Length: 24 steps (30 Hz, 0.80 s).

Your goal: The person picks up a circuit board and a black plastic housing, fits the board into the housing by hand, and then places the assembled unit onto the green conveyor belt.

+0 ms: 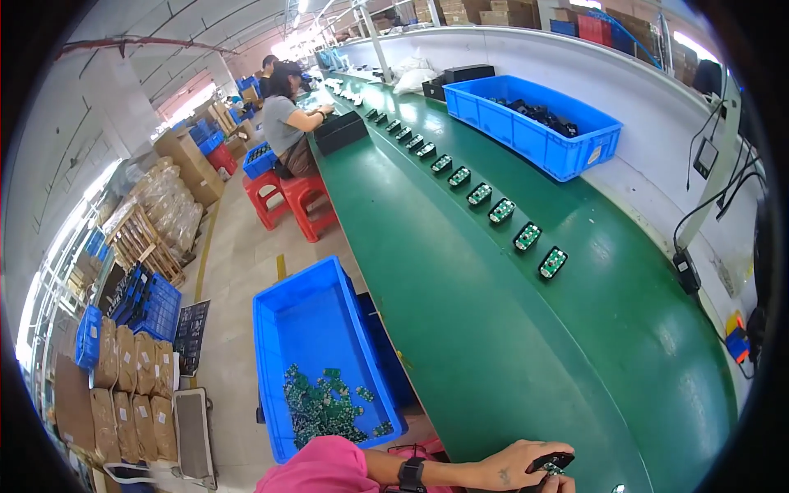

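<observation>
At the lower edge, my left hand [514,466], with a dark watch on its wrist and a pink sleeve above, is closed around a small black plastic case [560,460]. A small green circuit board [552,469] shows at the case's opening. Fingertips of my right hand [560,485] press against that board from below; the rest of this hand is cut off by the picture's edge. Along the green bench [444,329] runs a slanting row of similar black cases with green boards inside, the nearest case [553,263] ahead of my hands.
Left of the bench, a blue bin [267,361] holds a heap of loose circuit boards [320,407]. A blue crate [526,140] with black parts stands at the bench's far right. Farther along, a person [288,123] sits on red stools [308,205] beside a black box [341,133].
</observation>
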Motion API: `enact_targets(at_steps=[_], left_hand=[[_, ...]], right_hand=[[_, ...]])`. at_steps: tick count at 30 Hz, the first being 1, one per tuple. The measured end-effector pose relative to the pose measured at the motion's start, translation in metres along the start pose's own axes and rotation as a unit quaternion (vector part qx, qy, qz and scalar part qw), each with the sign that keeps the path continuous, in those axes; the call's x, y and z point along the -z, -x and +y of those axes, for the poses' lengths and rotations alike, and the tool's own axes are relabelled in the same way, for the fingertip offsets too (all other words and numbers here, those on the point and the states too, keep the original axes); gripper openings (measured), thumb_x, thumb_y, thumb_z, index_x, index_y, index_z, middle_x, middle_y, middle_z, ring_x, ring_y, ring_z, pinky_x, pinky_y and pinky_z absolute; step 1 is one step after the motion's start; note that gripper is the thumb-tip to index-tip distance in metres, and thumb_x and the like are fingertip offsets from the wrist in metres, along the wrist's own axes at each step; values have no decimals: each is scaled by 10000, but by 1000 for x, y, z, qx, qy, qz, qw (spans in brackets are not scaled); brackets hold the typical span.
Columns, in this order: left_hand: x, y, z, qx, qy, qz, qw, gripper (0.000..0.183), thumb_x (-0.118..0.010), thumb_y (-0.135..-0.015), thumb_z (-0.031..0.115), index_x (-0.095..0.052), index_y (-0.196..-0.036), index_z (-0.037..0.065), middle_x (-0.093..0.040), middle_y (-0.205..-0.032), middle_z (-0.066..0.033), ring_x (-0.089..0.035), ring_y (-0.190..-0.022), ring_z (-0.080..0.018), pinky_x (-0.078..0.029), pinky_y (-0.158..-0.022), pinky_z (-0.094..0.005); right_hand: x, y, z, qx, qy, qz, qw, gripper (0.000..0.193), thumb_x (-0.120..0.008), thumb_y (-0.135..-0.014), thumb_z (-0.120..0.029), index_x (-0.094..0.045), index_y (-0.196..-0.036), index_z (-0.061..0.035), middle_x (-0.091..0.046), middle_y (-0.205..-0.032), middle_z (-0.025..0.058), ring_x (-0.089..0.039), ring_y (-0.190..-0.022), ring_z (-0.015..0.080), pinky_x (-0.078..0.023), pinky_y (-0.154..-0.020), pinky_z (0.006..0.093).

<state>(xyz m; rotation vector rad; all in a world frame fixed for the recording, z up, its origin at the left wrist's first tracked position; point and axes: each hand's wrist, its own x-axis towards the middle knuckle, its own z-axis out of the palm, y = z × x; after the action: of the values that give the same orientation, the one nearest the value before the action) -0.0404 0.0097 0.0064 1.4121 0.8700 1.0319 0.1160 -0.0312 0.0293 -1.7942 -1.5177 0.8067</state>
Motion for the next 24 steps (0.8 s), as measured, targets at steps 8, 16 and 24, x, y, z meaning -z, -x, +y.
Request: enact_targets(at_steps=[8,16,24], left_hand=[[-3,-28,-12,118,145,-47,981,520,-560,-943,-7,-426,-1440,61,-608,-1208,-96,-641,-914,-114,-567,-737,-259],[-11,-87,-29,102,91,-122,983,508,-586,-885,-28,-483,-1381,7,-605,-1207,-120,-665,-895,-142,-587,-748,-283],[-3,-97,-31,92,83,-141,982,550,-603,-833,-99,-509,-1365,-1,-606,-1224,-120,-661,-964,-143,-585,-770,-271]], right_hand=[[0,-33,15,100,-14,101,990,111,-627,-851,-69,-663,-790,16,-636,-665,125,-614,-569,210,-483,-547,328],[24,-67,37,133,20,110,985,69,-668,-813,-74,-661,-771,-19,-619,-662,123,-605,-539,269,-479,-510,352],[34,-78,33,136,-4,39,990,54,-688,-736,0,-634,-740,-2,-584,-601,74,-570,-464,186,-429,-450,296]])
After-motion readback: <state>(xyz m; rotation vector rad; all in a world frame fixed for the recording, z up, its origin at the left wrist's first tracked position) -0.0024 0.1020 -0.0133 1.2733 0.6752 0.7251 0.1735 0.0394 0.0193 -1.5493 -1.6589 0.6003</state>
